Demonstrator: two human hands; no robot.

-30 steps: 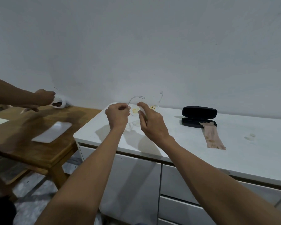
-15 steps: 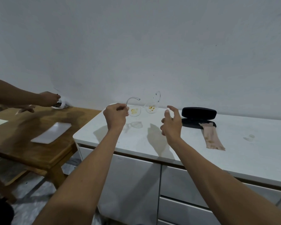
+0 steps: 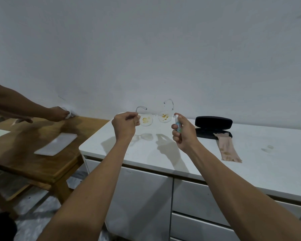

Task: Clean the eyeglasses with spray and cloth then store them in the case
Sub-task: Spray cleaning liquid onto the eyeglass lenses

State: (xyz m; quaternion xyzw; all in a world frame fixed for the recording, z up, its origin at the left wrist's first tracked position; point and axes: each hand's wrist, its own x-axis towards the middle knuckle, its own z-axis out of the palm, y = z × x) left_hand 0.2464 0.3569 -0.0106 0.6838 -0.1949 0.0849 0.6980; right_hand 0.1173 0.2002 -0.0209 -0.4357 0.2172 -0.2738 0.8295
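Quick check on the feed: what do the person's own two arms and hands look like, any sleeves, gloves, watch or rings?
Both forearms are bare right to the bottom edge of the picture: no sleeve shows. The left hand and right hand wear no gloves. No watch or wristband shows on either wrist, and I see no rings on the fingers that are visible.

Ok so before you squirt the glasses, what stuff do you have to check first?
1. Glasses held up: ok, the left hand pinches one arm of the frame.
2. Lenses really dirty: ok, yellow-brown smears on both.
3. Spray bottle in hand: ok, the right hand grips it beside the right lens.
4. Nozzle aimed at the lenses: cannot tell, it is too small to see.
5. Cloth ready for wiping: ok, it lies on the white counter in front of the case.
6. Case open for storing: ok, the lid is up.
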